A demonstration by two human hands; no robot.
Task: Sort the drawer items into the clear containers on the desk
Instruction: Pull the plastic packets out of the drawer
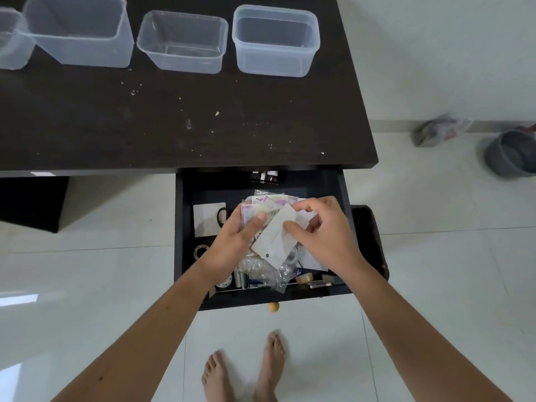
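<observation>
Left hand (232,242): packets (261,211) pinched in a stack.
Right hand (322,227): card (275,239) pinched by thumb.
Risk: the loosely gripped stack may be spilled into the drawer (182,227).

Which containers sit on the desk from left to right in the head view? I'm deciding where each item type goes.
Cut-off clear container → tall clear container → shallow clear tub → frosted rounded container.

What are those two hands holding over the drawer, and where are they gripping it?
The left hand holds a stack of packets by its left edge; the right hand pinches a white card near its upper end.
</observation>
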